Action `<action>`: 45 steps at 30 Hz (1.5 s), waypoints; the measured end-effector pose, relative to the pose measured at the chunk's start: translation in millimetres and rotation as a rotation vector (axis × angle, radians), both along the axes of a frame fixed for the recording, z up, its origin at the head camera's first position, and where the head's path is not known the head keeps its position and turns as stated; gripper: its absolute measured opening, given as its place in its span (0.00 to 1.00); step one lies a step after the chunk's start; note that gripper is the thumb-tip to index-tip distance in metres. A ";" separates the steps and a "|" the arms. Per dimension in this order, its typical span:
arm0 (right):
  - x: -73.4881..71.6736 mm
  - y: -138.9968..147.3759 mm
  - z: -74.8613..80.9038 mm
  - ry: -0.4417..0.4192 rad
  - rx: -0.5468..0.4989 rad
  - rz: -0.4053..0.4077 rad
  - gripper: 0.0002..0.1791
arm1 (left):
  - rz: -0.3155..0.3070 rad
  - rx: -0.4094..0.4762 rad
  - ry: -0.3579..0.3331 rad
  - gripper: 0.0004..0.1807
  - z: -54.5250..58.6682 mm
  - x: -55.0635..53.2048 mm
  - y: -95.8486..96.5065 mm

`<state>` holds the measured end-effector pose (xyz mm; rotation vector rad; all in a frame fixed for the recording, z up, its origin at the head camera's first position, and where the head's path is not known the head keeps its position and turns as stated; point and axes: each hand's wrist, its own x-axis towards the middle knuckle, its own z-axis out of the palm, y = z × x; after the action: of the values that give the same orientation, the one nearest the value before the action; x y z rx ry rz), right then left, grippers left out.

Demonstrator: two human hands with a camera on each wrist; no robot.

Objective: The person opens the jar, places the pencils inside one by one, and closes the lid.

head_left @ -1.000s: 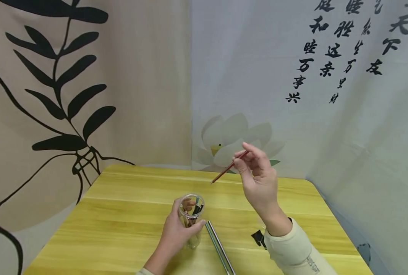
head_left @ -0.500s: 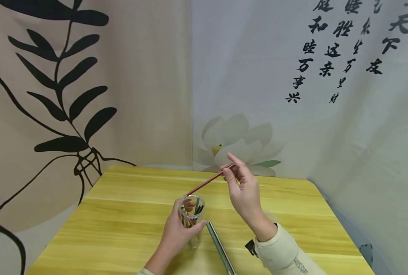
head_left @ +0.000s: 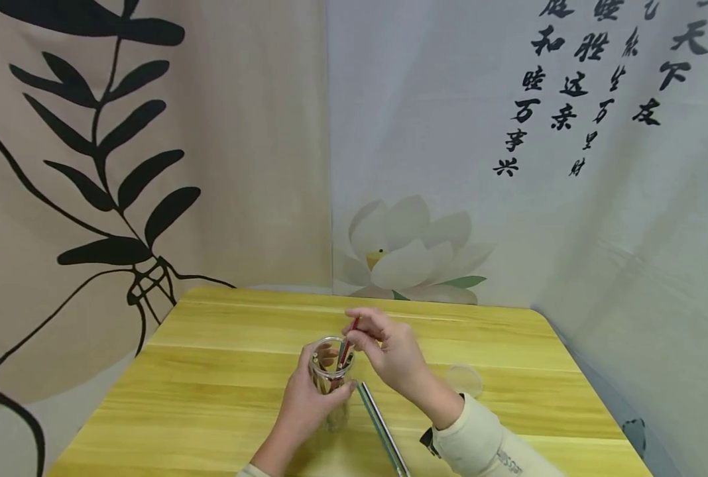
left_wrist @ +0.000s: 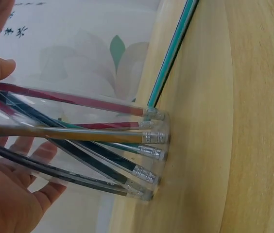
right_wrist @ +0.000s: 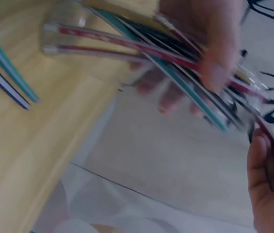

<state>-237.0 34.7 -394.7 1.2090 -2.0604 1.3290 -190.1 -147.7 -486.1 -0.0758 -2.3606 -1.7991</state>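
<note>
A clear jar (head_left: pixel 337 419) stands on the table, and my left hand (head_left: pixel 303 397) grips it round its upper half. Through its wall in the left wrist view show several eraser-ended pencils, among them a yellow pencil (left_wrist: pixel 88 133), red ones and dark ones. Over the jar's mouth, my right hand (head_left: pixel 392 354) pinches a red pencil (head_left: pixel 347 351) near its upper end, the lower part inside the rim. The right wrist view is blurred but has the right hand's fingers (right_wrist: pixel 268 165) on the pencil's end.
Two pencils (head_left: pixel 382 430), one green and one silvery, lie side by side just right of the jar. A clear round disc (head_left: pixel 465 379) lies beyond the right forearm. A small black object (head_left: pixel 428 442) is partly hidden by the right sleeve. Printed curtains hang behind the table.
My right hand has moved left and down with the red pencil, which has swung from slanting to nearly upright and entered the jar's mouth. My left hand and the jar stay in place.
</note>
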 end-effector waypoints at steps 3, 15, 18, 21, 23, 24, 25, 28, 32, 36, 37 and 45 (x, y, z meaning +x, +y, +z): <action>1.5 -3.4 -10.9 0.000 0.064 0.049 0.16 | -0.019 0.026 -0.016 0.45 -0.1 1.3 0.0; 3.3 -5.2 -9.6 0.115 0.366 0.059 0.11 | -0.059 0.026 -0.041 0.46 -1.4 1.2 -1.4; 3.2 -5.8 -4.6 0.144 0.458 0.058 0.11 | -0.062 0.027 -0.044 0.46 -1.5 0.7 -2.0; 3.5 -7.0 -0.9 0.133 0.517 0.057 0.12 | -0.073 0.038 -0.042 0.45 -1.3 0.5 -2.8; 4.4 -7.1 0.2 0.116 0.533 0.056 0.13 | -0.073 0.035 -0.040 0.45 -1.4 0.3 -3.0; 5.4 -6.7 0.1 0.107 0.530 0.057 0.13 | -0.072 0.037 -0.041 0.45 -1.2 0.3 -2.9; 6.4 -6.0 -0.8 0.103 0.518 0.058 0.14 | -0.071 0.036 -0.041 0.45 -1.0 0.4 -2.7; 9.4 -1.0 -7.0 0.087 0.419 0.025 0.15 | -0.043 0.011 -0.039 0.44 -0.4 0.7 -1.2; 6.4 12.2 -19.4 0.015 0.230 -0.116 0.14 | -0.003 -0.021 -0.026 0.46 0.1 0.5 0.1; -4.5 28.4 -38.0 -0.246 0.290 -0.237 0.16 | 0.033 -0.017 -0.034 0.47 -0.2 -0.6 -0.8; -6.8 32.1 -45.6 -0.327 0.355 -0.250 0.18 | 0.039 -0.013 -0.043 0.46 -0.3 -0.9 -0.9; -2.8 45.5 -102.8 -0.593 0.777 -0.245 0.44 | 0.024 -0.043 -0.036 0.47 -1.5 0.1 0.2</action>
<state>-239.9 80.3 -497.4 0.8032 -3.2157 0.8326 -189.9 -147.5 -487.7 -0.0216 -2.4148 -1.7532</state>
